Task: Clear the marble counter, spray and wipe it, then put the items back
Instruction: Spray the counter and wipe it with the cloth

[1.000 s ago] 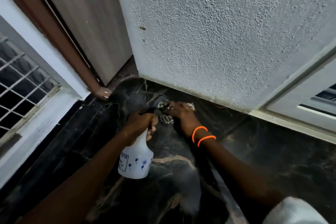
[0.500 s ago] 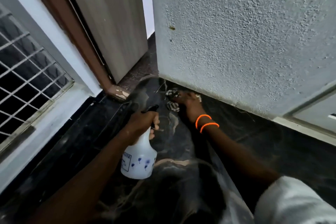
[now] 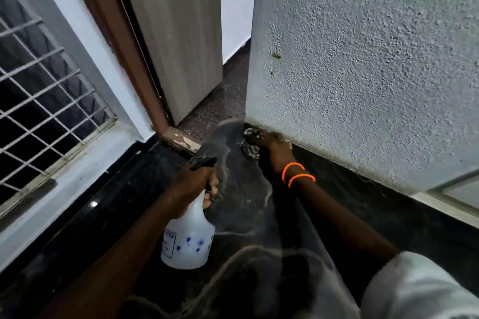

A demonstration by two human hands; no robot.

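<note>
The black marble counter [image 3: 134,189] with pale veins fills the lower part of the view. My left hand [image 3: 193,188] grips the neck and black trigger of a white spray bottle [image 3: 188,243] with blue flower marks, held above the counter's middle. My right hand [image 3: 272,149], with two orange bands on its wrist, presses a black-and-white patterned cloth [image 3: 250,142] onto the counter's far end, right at the foot of the rough wall. Most of the cloth is hidden under the hand.
A rough white wall [image 3: 363,59] runs along the counter's right side, with a window frame [image 3: 453,197] at its lower right. A barred window [image 3: 44,101] stands on the left. Beyond the counter are a brown door frame [image 3: 124,46] and a grey door [image 3: 176,33].
My right hand has pushed the cloth farther along the counter to its far end by the wall's corner. The view has shifted, showing more of the door. The spray bottle stays in my left hand.
</note>
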